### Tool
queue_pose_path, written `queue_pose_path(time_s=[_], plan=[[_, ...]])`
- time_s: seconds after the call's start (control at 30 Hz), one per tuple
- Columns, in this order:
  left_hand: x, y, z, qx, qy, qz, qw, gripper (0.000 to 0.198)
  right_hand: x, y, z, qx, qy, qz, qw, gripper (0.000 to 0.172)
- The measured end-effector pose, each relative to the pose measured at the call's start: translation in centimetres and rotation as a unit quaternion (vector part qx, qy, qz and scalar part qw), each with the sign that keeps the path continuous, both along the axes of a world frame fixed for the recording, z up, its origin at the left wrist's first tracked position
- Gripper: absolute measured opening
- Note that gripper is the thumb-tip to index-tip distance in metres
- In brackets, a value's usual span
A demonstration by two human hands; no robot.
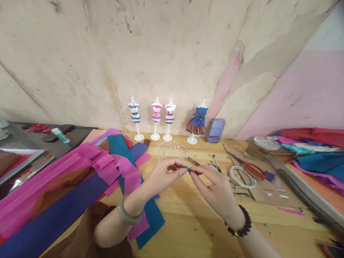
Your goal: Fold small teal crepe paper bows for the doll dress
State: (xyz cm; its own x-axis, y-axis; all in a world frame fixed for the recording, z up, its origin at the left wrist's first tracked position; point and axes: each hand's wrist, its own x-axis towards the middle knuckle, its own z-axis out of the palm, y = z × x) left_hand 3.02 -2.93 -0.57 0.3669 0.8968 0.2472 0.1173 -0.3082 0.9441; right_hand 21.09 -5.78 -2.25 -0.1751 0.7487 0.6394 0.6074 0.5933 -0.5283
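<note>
My left hand (163,175) and my right hand (212,186) meet above the wooden table (193,222). Both pinch a small strip of blue paper (189,169) between thumb and fingers, one at each end. A green bangle sits on my left wrist and a dark bead bracelet on my right. Just behind the hands lies a clear round dish (171,150). Along the wall stand several tiny mannequins, three in striped wraps (156,116) and one in a blue and brown paper dress (198,122).
Pink, teal and dark blue paper sheets (80,179) pile up at the left. Red-handled scissors (251,169), a white tape ring (243,176) and a tape roll (264,145) lie at the right on brown card. More coloured paper (317,154) is stacked far right. A glue stick (60,135) lies far left.
</note>
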Motion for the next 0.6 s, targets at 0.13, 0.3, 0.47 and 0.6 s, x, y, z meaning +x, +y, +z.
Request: queue_pose_path(time_s=[0.13,0.3,0.47,0.6], plan=[[0.06,-0.01,0.04,0.011,0.024,0.001,1.000,0.015,-0.13,0.07,0.06,0.005,-0.017,0.004,1.000,0.013],[-0.02,0.05,0.11,0.019,0.030,0.002,0.999,0.012,-0.20,0.11,0.05,0.010,-0.019,0.007,1.000,0.013],[-0.06,-0.07,0.50,0.013,0.028,0.002,1.000,0.011,-0.11,0.15,-0.12,0.029,-0.024,0.016,0.999,0.010],[-0.14,-0.09,0.50,-0.008,0.012,-0.002,1.000,0.013,-0.15,0.24,-0.14,0.047,-0.035,0.028,0.998,0.011]])
